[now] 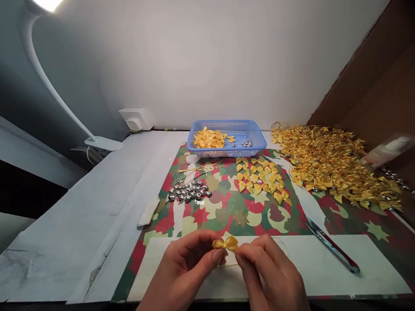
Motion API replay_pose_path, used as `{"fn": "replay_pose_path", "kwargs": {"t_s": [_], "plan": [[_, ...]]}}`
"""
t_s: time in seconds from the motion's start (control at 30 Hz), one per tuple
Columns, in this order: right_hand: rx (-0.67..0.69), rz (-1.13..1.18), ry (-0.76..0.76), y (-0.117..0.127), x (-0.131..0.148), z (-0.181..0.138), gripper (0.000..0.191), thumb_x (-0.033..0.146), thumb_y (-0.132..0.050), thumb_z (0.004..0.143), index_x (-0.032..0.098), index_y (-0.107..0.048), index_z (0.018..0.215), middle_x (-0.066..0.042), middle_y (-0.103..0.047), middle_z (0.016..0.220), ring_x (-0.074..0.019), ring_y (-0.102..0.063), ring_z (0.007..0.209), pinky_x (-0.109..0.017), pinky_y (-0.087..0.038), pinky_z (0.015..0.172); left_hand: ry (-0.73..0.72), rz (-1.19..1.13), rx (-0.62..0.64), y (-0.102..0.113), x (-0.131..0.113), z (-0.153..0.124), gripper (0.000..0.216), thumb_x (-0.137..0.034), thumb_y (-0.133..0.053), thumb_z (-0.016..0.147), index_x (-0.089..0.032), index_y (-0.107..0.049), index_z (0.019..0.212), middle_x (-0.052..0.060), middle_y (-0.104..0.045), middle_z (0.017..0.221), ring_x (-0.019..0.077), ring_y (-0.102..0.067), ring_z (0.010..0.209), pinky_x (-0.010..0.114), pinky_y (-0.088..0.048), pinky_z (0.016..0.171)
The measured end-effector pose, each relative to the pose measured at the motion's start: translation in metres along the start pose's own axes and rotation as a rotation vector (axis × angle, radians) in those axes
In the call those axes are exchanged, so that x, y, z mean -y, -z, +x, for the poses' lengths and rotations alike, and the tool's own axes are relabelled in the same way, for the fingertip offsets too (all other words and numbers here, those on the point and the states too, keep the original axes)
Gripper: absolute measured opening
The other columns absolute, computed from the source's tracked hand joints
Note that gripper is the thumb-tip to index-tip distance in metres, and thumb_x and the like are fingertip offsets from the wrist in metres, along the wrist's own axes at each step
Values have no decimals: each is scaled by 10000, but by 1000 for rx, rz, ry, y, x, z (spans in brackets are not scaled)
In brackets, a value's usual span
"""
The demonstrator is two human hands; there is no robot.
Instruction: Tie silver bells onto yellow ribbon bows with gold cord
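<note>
A small yellow ribbon bow [229, 243] is pinched between the thumb and fingers of my left hand [189, 265], above a white strip at the table's front. My right hand [270, 268] is closed close beside the bow's right loop. A thin gold cord [231, 265] runs below the bow from the left fingers to the right fingertips, which grip it. Beyond my hands lie silver bells [189, 191] in a heap, a few loose gold cords [199, 167] and rows of yellow bows [261, 177]. Whether a bell sits behind the bow is hidden by my fingers.
A blue basket [227, 152] at the back holds yellow bows and some bells. Finished-looking corded bows [327, 160] pile up at the right, near a white bottle [387, 151]. Thread snips [333, 246] lie right of my hands. A folded white pad [148, 212] and lamp [103, 143] stand left.
</note>
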State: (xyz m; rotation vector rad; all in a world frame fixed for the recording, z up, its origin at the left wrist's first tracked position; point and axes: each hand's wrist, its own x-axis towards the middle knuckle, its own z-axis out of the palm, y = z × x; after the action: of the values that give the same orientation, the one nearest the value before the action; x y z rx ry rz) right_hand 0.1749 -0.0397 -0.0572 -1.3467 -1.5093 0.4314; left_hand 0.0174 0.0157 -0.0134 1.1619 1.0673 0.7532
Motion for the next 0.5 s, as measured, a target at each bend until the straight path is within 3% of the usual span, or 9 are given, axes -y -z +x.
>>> {"fn": "replay_pose_path", "kwargs": {"t_s": [0.2, 0.5], "plan": [[-19, -151, 137, 6, 1, 1, 152, 94, -515, 937, 228, -586, 947, -5, -493, 716, -150, -490, 611, -255, -369, 554, 36, -7, 26, -1, 2, -4, 97, -307, -744, 832, -212, -735, 815, -22, -705, 722, 144, -627, 705, 207, -512, 664], [-32, -171, 161, 5, 0, -2, 151, 85, -513, 925, 224, -573, 923, -5, -459, 705, -154, -459, 596, -261, -343, 537, 72, -36, 46, 2, 5, -5, 150, -340, -709, 870, -212, -733, 795, -27, -677, 726, 136, -601, 717, 200, -486, 680]]}}
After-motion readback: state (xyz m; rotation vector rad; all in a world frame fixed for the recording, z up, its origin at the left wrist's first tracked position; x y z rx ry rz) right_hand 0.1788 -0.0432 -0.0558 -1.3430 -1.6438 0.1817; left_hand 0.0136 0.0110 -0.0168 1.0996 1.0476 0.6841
